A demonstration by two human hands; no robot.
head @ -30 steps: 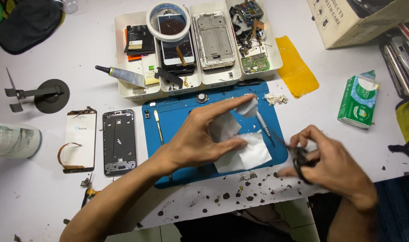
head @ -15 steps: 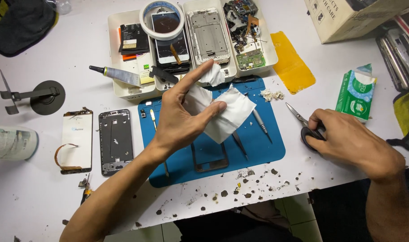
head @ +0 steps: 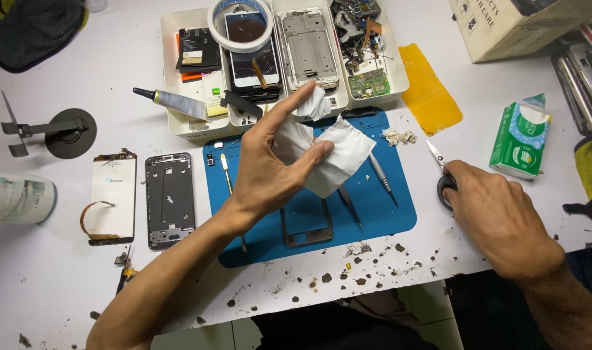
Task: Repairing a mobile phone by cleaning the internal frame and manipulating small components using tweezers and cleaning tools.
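Observation:
My left hand (head: 267, 168) is raised over the blue work mat (head: 387, 214), pinching a crumpled white tissue (head: 338, 152) between thumb and fingers. My right hand (head: 497, 217) rests on the white table right of the mat, laid over the black handles of a pair of scissors (head: 438, 165) whose blades point up-left. On the mat lie a thin dark phone frame (head: 307, 230), tweezers (head: 380, 172) and a slim metal tool (head: 226, 172).
White trays (head: 192, 123) at the back hold phone parts, circuit boards and a tape roll (head: 242, 23). A glue tube (head: 169, 98), two phone frames (head: 169, 201), a green tissue pack (head: 520, 139), a yellow sheet (head: 429, 97) and a cardboard box (head: 516, 26) surround the mat. Dark debris dots the front edge.
My left hand has lifted the tissue off the mat, uncovering the dark frame beneath. My right hand moved right and set the scissors down on the table.

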